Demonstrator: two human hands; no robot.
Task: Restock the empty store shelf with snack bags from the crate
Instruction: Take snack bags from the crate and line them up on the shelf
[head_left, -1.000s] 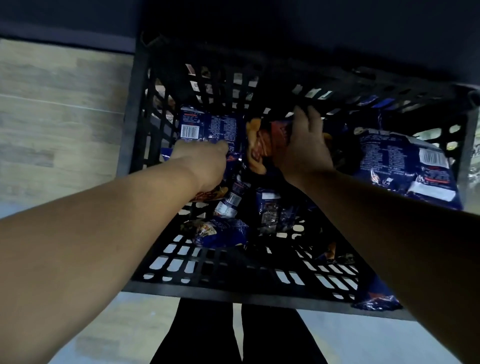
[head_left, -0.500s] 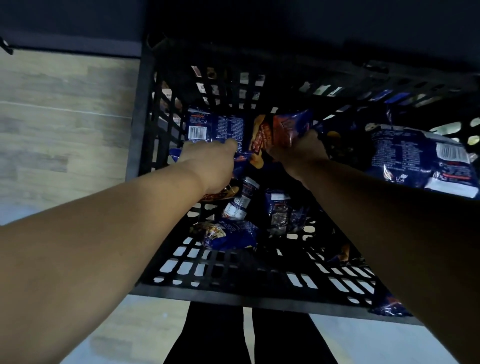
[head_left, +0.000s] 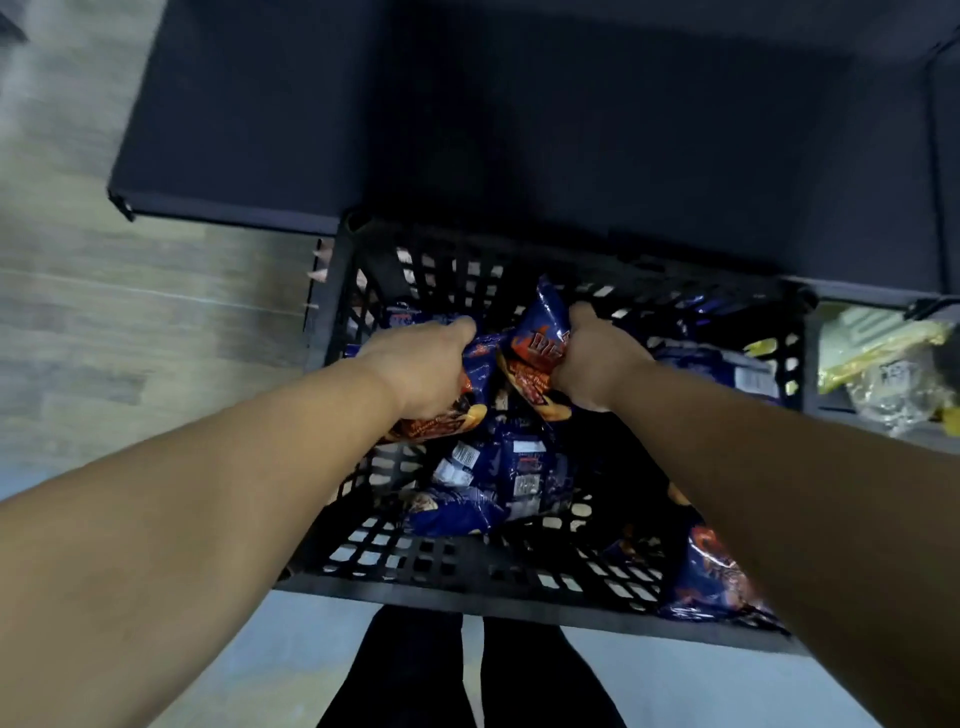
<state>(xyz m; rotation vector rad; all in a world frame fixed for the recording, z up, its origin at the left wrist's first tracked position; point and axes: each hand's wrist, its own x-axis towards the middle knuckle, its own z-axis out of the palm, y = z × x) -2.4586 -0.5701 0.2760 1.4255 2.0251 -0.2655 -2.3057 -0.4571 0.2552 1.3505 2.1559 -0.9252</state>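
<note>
A black lattice crate (head_left: 467, 592) stands on the floor in front of me with several dark blue snack bags inside. My left hand (head_left: 421, 369) grips one blue and orange snack bag (head_left: 441, 418) at the crate's left side. My right hand (head_left: 597, 364) grips another blue snack bag (head_left: 540, 338) by its edge, lifted upright above the pile. More bags (head_left: 498, 483) lie on the crate floor, and one (head_left: 722, 582) leans in the near right corner. A dark, bare shelf (head_left: 467, 130) stretches beyond the crate.
Wood-look floor (head_left: 130, 312) lies to the left, pale floor (head_left: 311, 665) near my dark trouser legs (head_left: 467, 675). Yellow packaged goods (head_left: 883, 358) sit on a low shelf at the right. A dark upright post (head_left: 943, 182) borders the shelf on the right.
Both hands have closed on bags and lifted them up from the pile. The view has tilted up, bringing the dark shelf and the yellow goods into sight.
</note>
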